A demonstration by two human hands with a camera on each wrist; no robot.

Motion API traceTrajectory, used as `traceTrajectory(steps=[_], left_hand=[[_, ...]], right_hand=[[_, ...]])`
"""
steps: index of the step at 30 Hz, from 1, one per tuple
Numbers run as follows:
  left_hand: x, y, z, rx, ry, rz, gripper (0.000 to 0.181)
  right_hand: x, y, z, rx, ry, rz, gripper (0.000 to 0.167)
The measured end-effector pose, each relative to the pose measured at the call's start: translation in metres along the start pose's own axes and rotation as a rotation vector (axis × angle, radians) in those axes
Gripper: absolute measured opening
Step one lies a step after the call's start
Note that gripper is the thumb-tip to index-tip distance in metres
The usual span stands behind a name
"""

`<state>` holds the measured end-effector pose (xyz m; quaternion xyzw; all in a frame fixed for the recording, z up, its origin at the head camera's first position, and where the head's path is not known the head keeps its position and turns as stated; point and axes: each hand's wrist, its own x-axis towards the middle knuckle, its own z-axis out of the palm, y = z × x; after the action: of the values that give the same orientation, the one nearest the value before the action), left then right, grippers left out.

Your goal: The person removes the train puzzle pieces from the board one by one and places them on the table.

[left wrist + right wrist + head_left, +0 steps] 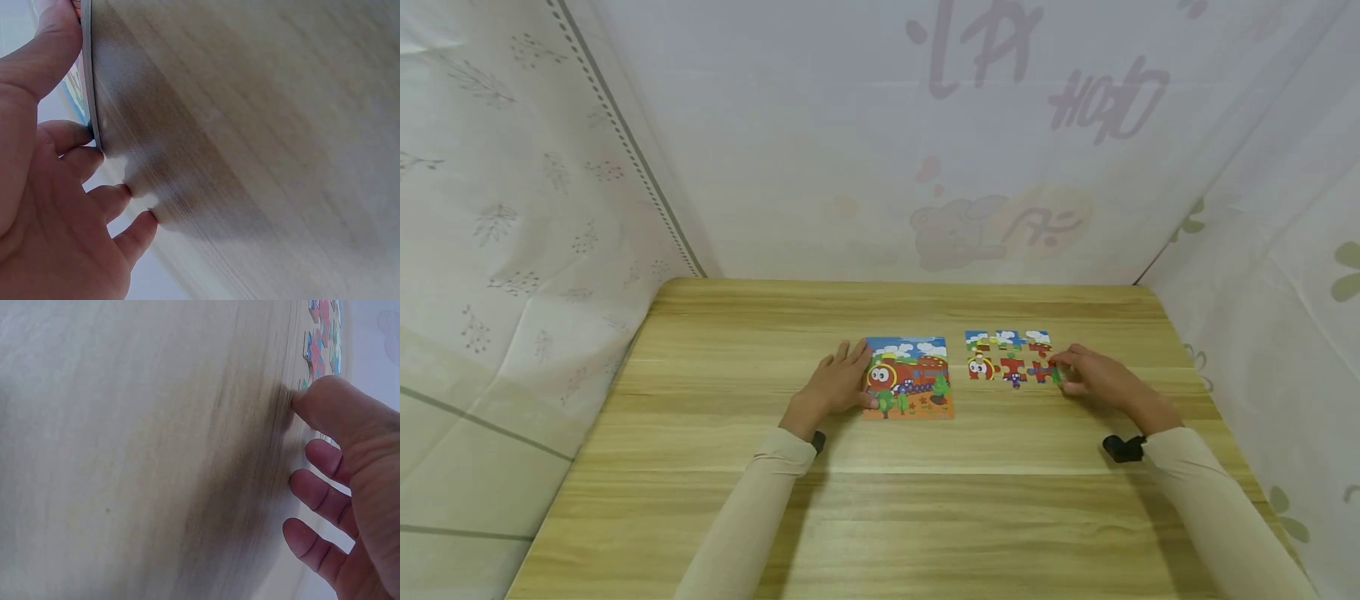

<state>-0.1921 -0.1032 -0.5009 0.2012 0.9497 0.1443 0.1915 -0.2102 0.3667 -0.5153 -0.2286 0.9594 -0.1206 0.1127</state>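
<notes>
A square picture board [916, 392] with a red cartoon train lies on the wooden table. Along its left edge rests my left hand [837, 385], fingers spread and thumb over the board's lower left part. In the left wrist view, the fingertips [145, 228] touch the tabletop beside the board's edge. To the right, jigsaw pieces [1011, 368] of a matching train picture lie in two rows, with gaps between some. My right hand [1097, 377] pinches a partly green jigsaw piece [1057, 375] at the right end of the lower row. Its index fingertip is hidden in the right wrist view.
The wooden table [880, 525] has rounded back corners and bare wood in front of the board. Pale printed curtains [820, 150] hang behind it and on both sides. A black wrist strap [1123, 448] shows at the right cuff.
</notes>
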Motion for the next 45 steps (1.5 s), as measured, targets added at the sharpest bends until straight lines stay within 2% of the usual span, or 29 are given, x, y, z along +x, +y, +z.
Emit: traceTrajectory(steps=[10, 13, 18, 21, 27, 34, 38, 45], left_hand=[[0.002, -0.001, 0.002, 0.0, -0.005, 0.001, 0.098], [0.001, -0.001, 0.002, 0.0, -0.007, 0.006, 0.098], [0.001, 0.0, -0.001, 0.012, -0.028, 0.005, 0.098], [0.001, -0.001, -0.001, 0.028, -0.039, -0.001, 0.098], [0.002, -0.002, -0.001, 0.043, -0.054, -0.001, 0.1], [-0.001, -0.001, -0.006, 0.08, -0.112, -0.001, 0.123], [-0.001, 0.0, -0.007, 0.075, -0.136, -0.009, 0.128], [0.0, 0.001, -0.006, 0.069, -0.13, -0.018, 0.127]], right_hand=[[0.0, -0.001, 0.0, 0.039, -0.01, 0.039, 0.051], [-0.002, -0.001, -0.003, 0.079, 0.013, 0.045, 0.054], [-0.001, -0.005, -0.01, 0.142, 0.087, 0.001, 0.057], [0.002, -0.011, -0.012, 0.164, 0.11, -0.045, 0.056], [0.013, -0.026, -0.006, 0.168, 0.105, -0.057, 0.049], [0.023, -0.047, -0.001, 0.171, 0.1, -0.089, 0.05], [0.027, -0.059, 0.002, 0.196, 0.085, -0.104, 0.045], [0.036, -0.082, 0.008, 0.192, 0.077, -0.141, 0.043]])
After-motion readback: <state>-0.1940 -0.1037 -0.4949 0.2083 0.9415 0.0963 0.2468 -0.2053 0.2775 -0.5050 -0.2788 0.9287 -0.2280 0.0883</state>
